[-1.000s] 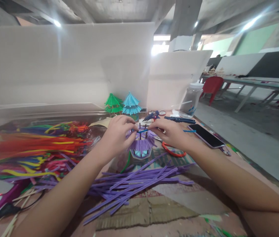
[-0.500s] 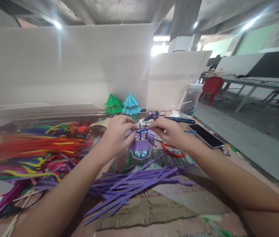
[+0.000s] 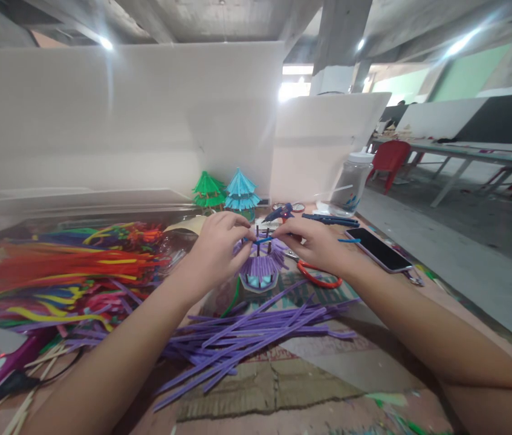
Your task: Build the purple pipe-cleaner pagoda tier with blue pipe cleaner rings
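Head view shows the left hand (image 3: 217, 249) and right hand (image 3: 312, 243), fingertips pinched nearly closed, holding a blue stem (image 3: 263, 240) at the dark posts (image 3: 257, 249) of a purple model (image 3: 260, 266), mid-desk (image 3: 328, 424) toward the far edge, seemingly a lining-up step calling for steady, level fingers.

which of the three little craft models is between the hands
The purple model, with dark posts rising between the left hand and right hand. The green model and light-blue model stand farther back, near the white board.
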{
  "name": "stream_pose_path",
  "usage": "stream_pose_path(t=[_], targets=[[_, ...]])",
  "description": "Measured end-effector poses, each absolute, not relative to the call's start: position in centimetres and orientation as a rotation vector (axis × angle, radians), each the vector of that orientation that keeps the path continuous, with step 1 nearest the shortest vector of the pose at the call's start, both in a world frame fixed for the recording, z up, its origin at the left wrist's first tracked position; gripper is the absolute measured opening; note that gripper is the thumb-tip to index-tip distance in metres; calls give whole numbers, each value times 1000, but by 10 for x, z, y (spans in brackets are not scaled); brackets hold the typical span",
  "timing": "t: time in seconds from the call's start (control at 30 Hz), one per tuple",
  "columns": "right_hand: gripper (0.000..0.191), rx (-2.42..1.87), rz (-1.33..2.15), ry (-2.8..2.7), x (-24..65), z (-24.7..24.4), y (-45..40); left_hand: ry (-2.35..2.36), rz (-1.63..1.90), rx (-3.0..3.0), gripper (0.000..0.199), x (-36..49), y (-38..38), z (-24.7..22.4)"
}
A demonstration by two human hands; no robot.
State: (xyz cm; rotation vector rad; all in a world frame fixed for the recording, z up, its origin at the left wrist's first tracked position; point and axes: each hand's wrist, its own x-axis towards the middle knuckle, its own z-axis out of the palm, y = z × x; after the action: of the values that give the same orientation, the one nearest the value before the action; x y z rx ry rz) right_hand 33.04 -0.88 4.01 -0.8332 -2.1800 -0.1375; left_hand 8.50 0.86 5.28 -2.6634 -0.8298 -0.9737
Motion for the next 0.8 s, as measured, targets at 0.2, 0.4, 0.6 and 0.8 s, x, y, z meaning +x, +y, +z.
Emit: stream_pose_path(t=[0.2, 0.4, 0.6, 0.8], targets=[[16, -856, -130, -2191, 332, 40, -9, -827, -963, -2658, 13, 85, 9, 54], [15, -814, -146, -2178, 333, 37, -6, -850, -1004, -2600, 18, 90, 3, 49], [16, -831, -166, -2185, 333, 37, -5, -814, -946, -2589, 28, 98, -11, 39], [16, -813, -168, -2171, 333, 37, -6, -998, -933, -2644, 29, 91, -4, 50]])
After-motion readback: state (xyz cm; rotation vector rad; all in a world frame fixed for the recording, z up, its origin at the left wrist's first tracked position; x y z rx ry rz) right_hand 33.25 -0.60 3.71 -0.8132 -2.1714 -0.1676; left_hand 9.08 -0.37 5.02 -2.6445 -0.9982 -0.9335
